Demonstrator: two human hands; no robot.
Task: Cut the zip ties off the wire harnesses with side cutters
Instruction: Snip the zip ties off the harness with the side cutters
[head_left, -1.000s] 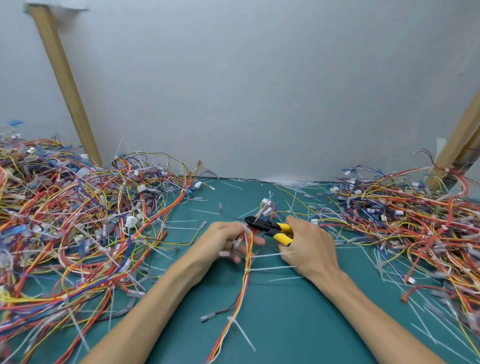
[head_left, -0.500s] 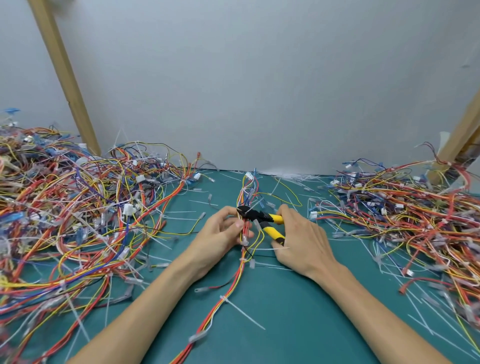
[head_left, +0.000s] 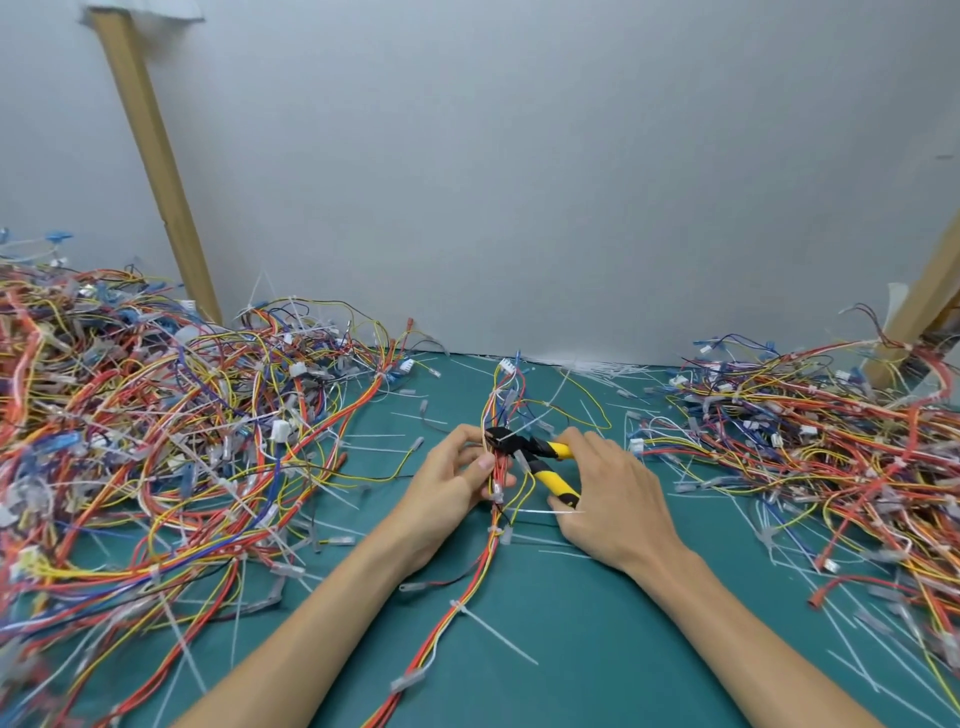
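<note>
Green worktop (head_left: 597, 665) against a grey wall (head_left: 519, 182), tangled wire piles at the left (head_left: 156, 441) and the right (head_left: 831, 447).
Between the piles, the left hand (head_left: 441, 488) pinches a wire harness (head_left: 467, 582) between thumb and fingers. The right hand (head_left: 613, 499) grips the yellow-handled side cutters (head_left: 524, 449), handles spread, with the black head against the bundle just above the left fingertips, where a white zip tie (head_left: 527, 425) sticks out. Cut ties (head_left: 493, 631) lie scattered on the worktop.
</note>
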